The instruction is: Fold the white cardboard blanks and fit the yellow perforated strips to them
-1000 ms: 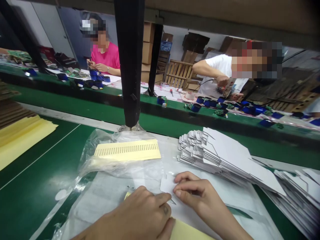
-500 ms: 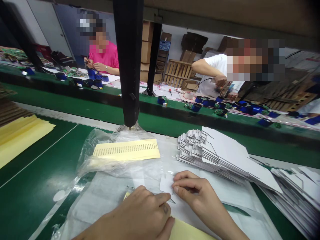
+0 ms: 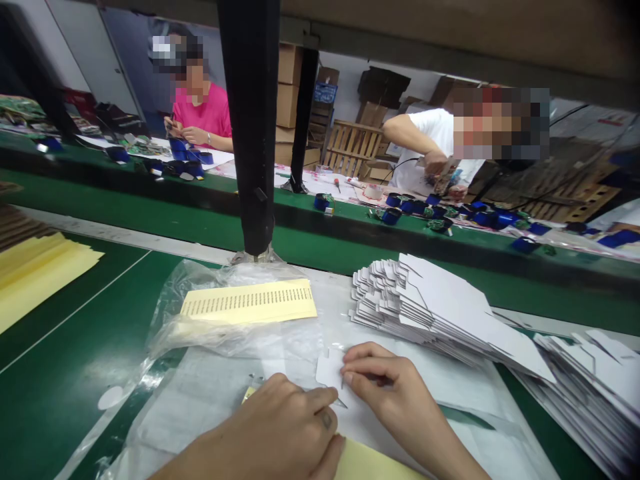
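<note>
My left hand [image 3: 280, 430] rests knuckles-up on a yellow sheet [image 3: 370, 463] at the near edge, its fingers curled together; a thin metal tip pokes out beside them. My right hand [image 3: 385, 393] lies just to the right with its fingers bent, pressing on a small white die-cut card [image 3: 327, 369] that sits on clear plastic film [image 3: 220, 393]. What the left fingers enclose is hidden.
A fanned stack of white die-cut cards [image 3: 435, 307] runs to the right edge. A yellow label strip [image 3: 250, 301] lies on a plastic bag. Yellow sheets [image 3: 35, 273] lie far left. A black post [image 3: 253, 133] stands ahead. Two people work across the green belt [image 3: 325, 243].
The view has drifted slightly left. Both hands stay in the same place on the card and sheet.
</note>
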